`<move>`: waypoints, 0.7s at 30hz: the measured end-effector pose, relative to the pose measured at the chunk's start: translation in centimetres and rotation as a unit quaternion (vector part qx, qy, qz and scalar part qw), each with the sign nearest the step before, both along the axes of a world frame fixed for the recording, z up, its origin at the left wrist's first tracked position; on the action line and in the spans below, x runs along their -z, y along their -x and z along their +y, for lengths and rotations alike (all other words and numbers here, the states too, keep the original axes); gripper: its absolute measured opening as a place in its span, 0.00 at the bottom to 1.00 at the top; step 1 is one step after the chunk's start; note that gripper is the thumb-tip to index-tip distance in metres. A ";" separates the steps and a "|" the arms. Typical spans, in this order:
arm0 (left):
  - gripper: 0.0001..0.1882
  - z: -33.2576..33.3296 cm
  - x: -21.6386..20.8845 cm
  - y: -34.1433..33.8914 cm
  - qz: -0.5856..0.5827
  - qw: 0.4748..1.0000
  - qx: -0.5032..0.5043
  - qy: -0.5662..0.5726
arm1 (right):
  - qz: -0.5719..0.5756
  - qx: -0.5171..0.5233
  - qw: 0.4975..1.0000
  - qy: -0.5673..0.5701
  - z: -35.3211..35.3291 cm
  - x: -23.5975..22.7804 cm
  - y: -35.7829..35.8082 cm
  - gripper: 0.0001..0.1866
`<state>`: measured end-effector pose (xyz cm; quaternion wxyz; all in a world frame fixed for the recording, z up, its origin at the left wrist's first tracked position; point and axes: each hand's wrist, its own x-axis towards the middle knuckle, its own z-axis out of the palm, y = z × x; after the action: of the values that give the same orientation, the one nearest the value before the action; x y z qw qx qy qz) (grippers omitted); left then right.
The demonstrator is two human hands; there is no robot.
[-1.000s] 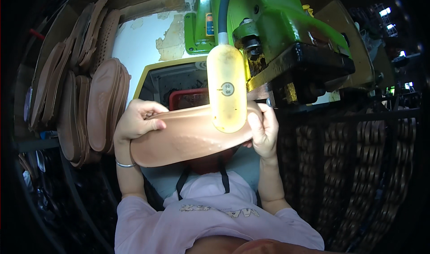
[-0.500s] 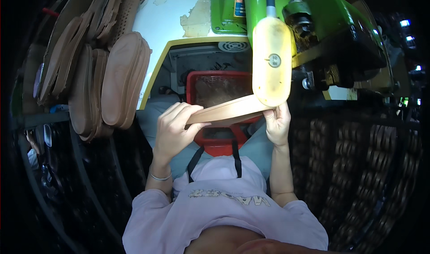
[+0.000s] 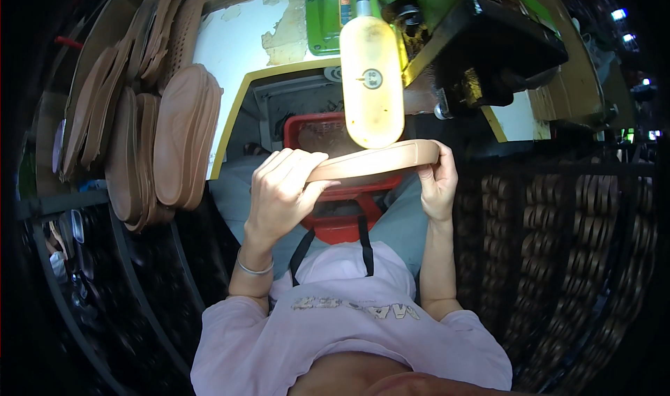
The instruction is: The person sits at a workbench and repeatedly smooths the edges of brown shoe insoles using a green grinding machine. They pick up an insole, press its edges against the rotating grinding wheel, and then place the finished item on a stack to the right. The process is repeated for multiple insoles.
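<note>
A tan shoe sole [image 3: 377, 160] is held edge-on in front of me, its long side wall facing up toward me. My left hand [image 3: 283, 193] is closed around its left end, thumb below and fingers over the top. At the other end, my right hand [image 3: 438, 187] pinches the rounded tip between thumb and fingers. Just beyond the sole's middle hangs a glowing yellow lamp [image 3: 373, 82], its lower end close to the sole's upper edge; I cannot tell if they touch. The sole's far face is hidden.
Several tan soles [image 3: 185, 138] stand stacked at the left of the white table [image 3: 234, 36]. A green and black machine [image 3: 488, 47] occupies the far right. Below the sole, a red plastic basket [image 3: 296, 131] sits between my knees. Racks of soles [image 3: 544, 256] line the right side.
My view has shifted, so the lamp and machine appear farther left. The sole has turned, and its right end, earlier behind the lamp, now shows. Both hands keep their hold.
</note>
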<state>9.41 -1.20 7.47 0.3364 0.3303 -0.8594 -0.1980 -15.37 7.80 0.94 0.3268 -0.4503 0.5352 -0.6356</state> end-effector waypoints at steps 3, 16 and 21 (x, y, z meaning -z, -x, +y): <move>0.16 -0.8 -0.3 1.1 0.014 0.999 0.014 0.028 | -0.013 0.011 1.000 0.010 0.0 0.0 0.9 0.20; 0.11 -0.4 3.1 -3.3 0.141 0.930 -0.079 -0.330 | 0.036 -0.040 0.999 0.007 -3.1 -3.0 -1.9 0.15; 0.12 6.3 6.0 -1.3 0.271 0.864 -0.128 -0.405 | -0.037 0.021 0.998 0.051 -4.7 -3.3 -3.2 0.20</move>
<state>10.74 5.14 1.48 0.4152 0.4777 -0.5288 -0.5655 -12.16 3.10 4.27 0.3097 -0.4313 0.4991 -0.6848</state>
